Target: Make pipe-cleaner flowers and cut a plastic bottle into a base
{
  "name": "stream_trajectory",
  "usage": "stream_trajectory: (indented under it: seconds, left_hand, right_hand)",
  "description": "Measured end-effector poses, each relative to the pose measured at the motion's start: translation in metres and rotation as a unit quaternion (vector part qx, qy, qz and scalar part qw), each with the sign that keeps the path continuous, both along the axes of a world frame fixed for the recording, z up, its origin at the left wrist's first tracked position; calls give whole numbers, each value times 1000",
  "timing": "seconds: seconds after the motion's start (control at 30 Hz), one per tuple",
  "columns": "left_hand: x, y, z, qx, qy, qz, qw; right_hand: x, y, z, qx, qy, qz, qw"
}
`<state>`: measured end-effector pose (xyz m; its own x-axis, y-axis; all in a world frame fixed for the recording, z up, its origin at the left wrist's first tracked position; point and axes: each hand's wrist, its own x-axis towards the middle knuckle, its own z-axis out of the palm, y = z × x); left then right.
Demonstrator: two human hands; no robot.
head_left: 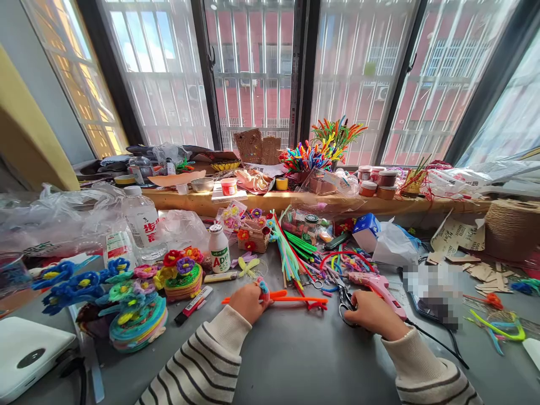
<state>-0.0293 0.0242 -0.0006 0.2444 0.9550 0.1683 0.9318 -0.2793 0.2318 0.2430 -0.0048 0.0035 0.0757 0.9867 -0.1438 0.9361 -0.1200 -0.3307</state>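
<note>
My left hand [250,301] is closed around orange pipe cleaners [299,299], which stick out on both sides of the fist just above the table. A ring-like blue and pink piece sits on one of its fingers. On the right, my right hand [373,314] grips the handles of a pair of scissors [343,295], whose blades point away toward the pile of craft bits. Close beside that hand lies a pink glue gun [377,287]. Green and pale pipe cleaners [284,247] lie in a bundle beyond the left hand.
Pipe-cleaner flower pots [139,323] stand at the left, near a white drink bottle [219,247] and a clear water bottle [141,222]. A phone [434,304] lies at right, with a twine spool [512,230] behind. Jars and colourful stems [307,157] line the windowsill.
</note>
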Motion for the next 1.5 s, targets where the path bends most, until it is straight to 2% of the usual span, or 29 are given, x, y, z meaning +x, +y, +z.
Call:
stream_trajectory:
  seconds: [0.13, 0.2, 0.33, 0.43, 0.67, 0.77, 0.93, 1.13, 1.2, 1.4, 1.5]
  left_hand:
    - [1, -1, 4, -39, 45, -4, 998]
    - [1, -2, 5, -40, 51, -2, 998]
    - [0, -1, 4, -13, 25, -5, 1000]
    - [-2, 1, 1, 33, -19, -8, 999]
    - [-3, -1, 0, 108, -51, -19, 993]
    - [-3, -2, 1, 115, -63, -20, 991]
    - [-3, -2, 1, 103, -99, -36, 989]
    - [-6, 1, 0, 181, -143, -24, 973]
    - [-6, 1, 1, 199, -162, -31, 966]
    - [-7, 1, 2, 205, -183, -34, 961]
    - [-7, 1, 2, 212, -180, -28, 960]
  right_hand:
    - [2, -3, 0, -39, 81, 17, 996]
    - [5, -6, -2, -79, 166, 17, 983]
    - [8, -15, -6, -136, 397, -24, 907]
    - [9, -25, -6, -121, 462, -32, 878]
    - [2, -38, -8, 21, 508, 26, 861]
    - [-2, -36, -14, 43, 512, 21, 858]
    - [-4, -35, -16, 30, 538, 7, 842]
    - [-10, -40, -13, 46, 639, -28, 767]
    - [-12, -42, -13, 48, 656, -36, 752]
    - [-12, -39, -17, 1, 643, -19, 766]
    - [-12, -39, -19, -53, 669, 14, 742]
